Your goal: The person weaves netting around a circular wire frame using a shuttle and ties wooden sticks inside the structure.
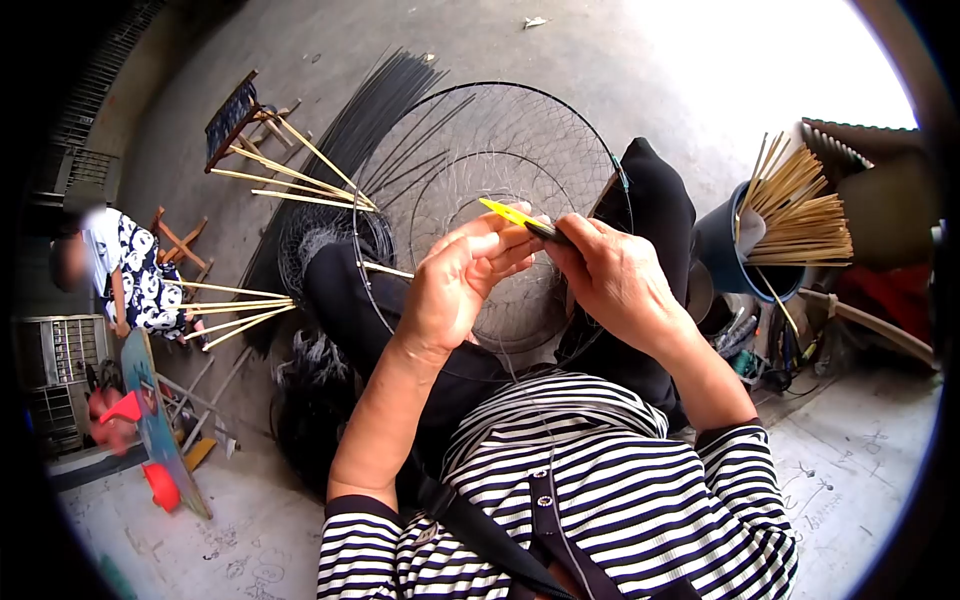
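My right hand (620, 275) is closed on a small yellow tool with a black end (512, 213), its yellow tip pointing left. Close beside it, touching or nearly touching the tool, my left hand (460, 270) has its palm turned up and fingers bent; whether it pinches something thin is too small to tell. Below both hands, between my black-clad knees, lies a round net cage (487, 84) with dark wire hoops and thin mesh. A thin line runs down from near the hands over my striped shirt.
A blue bucket (728, 232) of wooden sticks stands at right. Long dark rods (370, 105) lie behind the cage at left, near a folding stool (232, 122) and more sticks. Another person in patterned clothing (145, 270) is at far left, near a board with red wheels (150, 410).
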The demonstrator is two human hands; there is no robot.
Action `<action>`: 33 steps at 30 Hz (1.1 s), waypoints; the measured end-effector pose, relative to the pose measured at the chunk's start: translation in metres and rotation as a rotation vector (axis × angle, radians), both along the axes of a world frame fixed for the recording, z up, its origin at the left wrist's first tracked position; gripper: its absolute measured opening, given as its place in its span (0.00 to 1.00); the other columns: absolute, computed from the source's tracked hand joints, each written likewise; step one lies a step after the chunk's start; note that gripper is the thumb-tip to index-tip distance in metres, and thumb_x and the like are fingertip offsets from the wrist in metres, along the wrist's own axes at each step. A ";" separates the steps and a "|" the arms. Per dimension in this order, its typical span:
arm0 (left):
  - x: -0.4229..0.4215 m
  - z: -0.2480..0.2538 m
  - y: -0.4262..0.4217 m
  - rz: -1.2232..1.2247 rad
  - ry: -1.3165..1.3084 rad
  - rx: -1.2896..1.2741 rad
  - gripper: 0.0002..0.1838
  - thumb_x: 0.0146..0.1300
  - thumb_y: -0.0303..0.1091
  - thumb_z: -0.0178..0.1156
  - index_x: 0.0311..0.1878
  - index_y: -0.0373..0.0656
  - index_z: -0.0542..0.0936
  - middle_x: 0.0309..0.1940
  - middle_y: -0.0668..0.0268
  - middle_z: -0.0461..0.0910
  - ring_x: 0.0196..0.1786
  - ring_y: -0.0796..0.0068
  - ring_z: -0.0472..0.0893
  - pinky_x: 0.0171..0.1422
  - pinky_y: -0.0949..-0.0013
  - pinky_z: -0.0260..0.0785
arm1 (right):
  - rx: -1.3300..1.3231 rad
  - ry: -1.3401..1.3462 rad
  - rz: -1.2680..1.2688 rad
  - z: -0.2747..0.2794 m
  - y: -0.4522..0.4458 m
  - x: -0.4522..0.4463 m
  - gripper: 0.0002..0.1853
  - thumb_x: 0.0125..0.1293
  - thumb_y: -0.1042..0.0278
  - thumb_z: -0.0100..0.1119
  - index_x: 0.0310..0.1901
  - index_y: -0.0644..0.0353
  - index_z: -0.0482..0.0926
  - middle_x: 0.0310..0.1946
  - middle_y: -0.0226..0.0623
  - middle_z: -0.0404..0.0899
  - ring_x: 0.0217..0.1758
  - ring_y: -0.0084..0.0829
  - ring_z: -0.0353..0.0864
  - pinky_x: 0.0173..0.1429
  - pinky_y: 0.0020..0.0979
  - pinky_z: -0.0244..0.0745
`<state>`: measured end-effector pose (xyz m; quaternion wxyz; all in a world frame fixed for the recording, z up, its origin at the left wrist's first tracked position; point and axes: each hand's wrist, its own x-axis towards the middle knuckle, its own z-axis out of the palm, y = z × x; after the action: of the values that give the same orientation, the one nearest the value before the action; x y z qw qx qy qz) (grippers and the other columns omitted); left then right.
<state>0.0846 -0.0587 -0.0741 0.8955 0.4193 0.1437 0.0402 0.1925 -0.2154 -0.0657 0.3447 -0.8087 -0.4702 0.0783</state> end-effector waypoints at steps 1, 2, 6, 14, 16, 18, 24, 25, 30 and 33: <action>0.001 -0.002 0.000 -0.005 -0.006 0.027 0.27 0.64 0.33 0.40 0.63 0.26 0.61 0.57 0.44 0.71 0.61 0.58 0.72 0.67 0.60 0.62 | 0.000 0.013 -0.014 0.000 0.001 0.000 0.09 0.65 0.65 0.54 0.34 0.62 0.69 0.24 0.45 0.75 0.26 0.47 0.77 0.27 0.41 0.71; 0.001 -0.004 0.000 -0.008 -0.013 0.054 0.27 0.63 0.32 0.41 0.63 0.26 0.61 0.57 0.44 0.71 0.61 0.59 0.72 0.67 0.60 0.62 | 0.020 0.035 -0.014 0.000 0.001 0.000 0.09 0.64 0.66 0.54 0.33 0.62 0.69 0.24 0.45 0.75 0.26 0.47 0.77 0.27 0.41 0.70; 0.001 -0.007 -0.003 0.038 0.038 0.100 0.24 0.62 0.28 0.43 0.60 0.26 0.65 0.53 0.50 0.74 0.58 0.62 0.74 0.68 0.65 0.59 | 0.070 0.091 -0.035 -0.001 0.002 -0.002 0.09 0.64 0.68 0.55 0.32 0.63 0.68 0.23 0.47 0.74 0.26 0.49 0.77 0.27 0.41 0.70; -0.008 -0.023 -0.005 0.084 0.084 0.295 0.22 0.66 0.30 0.46 0.60 0.30 0.67 0.50 0.56 0.76 0.55 0.68 0.74 0.67 0.66 0.59 | 0.087 0.278 -0.029 -0.006 0.030 0.002 0.19 0.64 0.69 0.54 0.53 0.61 0.63 0.25 0.46 0.77 0.27 0.49 0.78 0.29 0.42 0.71; -0.013 -0.029 -0.005 0.117 0.081 0.260 0.21 0.67 0.32 0.47 0.61 0.32 0.67 0.48 0.58 0.77 0.54 0.70 0.75 0.65 0.66 0.61 | 0.106 0.393 0.030 -0.004 0.040 0.005 0.26 0.63 0.70 0.54 0.61 0.61 0.58 0.25 0.46 0.77 0.27 0.47 0.79 0.30 0.41 0.71; -0.018 -0.030 -0.002 0.167 0.086 0.178 0.21 0.67 0.36 0.49 0.60 0.35 0.69 0.47 0.60 0.77 0.51 0.72 0.75 0.61 0.68 0.62 | 0.123 0.477 0.061 -0.001 0.044 0.004 0.29 0.63 0.72 0.53 0.65 0.59 0.56 0.23 0.44 0.76 0.27 0.44 0.79 0.31 0.39 0.70; -0.015 -0.022 0.013 0.268 0.154 -0.362 0.22 0.65 0.52 0.52 0.48 0.43 0.77 0.40 0.64 0.81 0.44 0.73 0.78 0.48 0.70 0.62 | 0.157 0.430 0.108 -0.009 0.028 -0.005 0.30 0.63 0.76 0.53 0.67 0.52 0.58 0.19 0.33 0.66 0.20 0.23 0.63 0.28 0.26 0.64; -0.012 -0.022 0.013 0.289 0.187 -0.413 0.21 0.64 0.52 0.53 0.46 0.43 0.78 0.39 0.65 0.81 0.43 0.73 0.78 0.48 0.70 0.62 | 0.135 0.345 0.116 -0.009 0.024 -0.005 0.31 0.61 0.77 0.55 0.66 0.52 0.58 0.20 0.36 0.68 0.20 0.28 0.68 0.29 0.28 0.66; -0.011 -0.038 0.007 0.368 0.132 -0.401 0.13 0.65 0.40 0.54 0.46 0.42 0.79 0.41 0.62 0.83 0.49 0.67 0.79 0.53 0.65 0.63 | 0.068 0.117 0.149 -0.012 0.010 -0.006 0.32 0.60 0.72 0.59 0.65 0.56 0.59 0.19 0.44 0.74 0.24 0.44 0.77 0.29 0.38 0.70; -0.016 -0.033 0.006 0.353 0.046 -0.319 0.13 0.67 0.35 0.51 0.49 0.41 0.79 0.45 0.61 0.82 0.53 0.66 0.78 0.57 0.66 0.64 | 0.062 0.037 0.157 -0.015 0.002 -0.006 0.32 0.59 0.72 0.59 0.65 0.56 0.60 0.20 0.43 0.74 0.24 0.42 0.77 0.29 0.37 0.70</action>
<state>0.0686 -0.0526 -0.1075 0.9260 0.2414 0.2397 0.1635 0.1863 -0.2137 -0.0811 0.3710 -0.7566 -0.5281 0.1052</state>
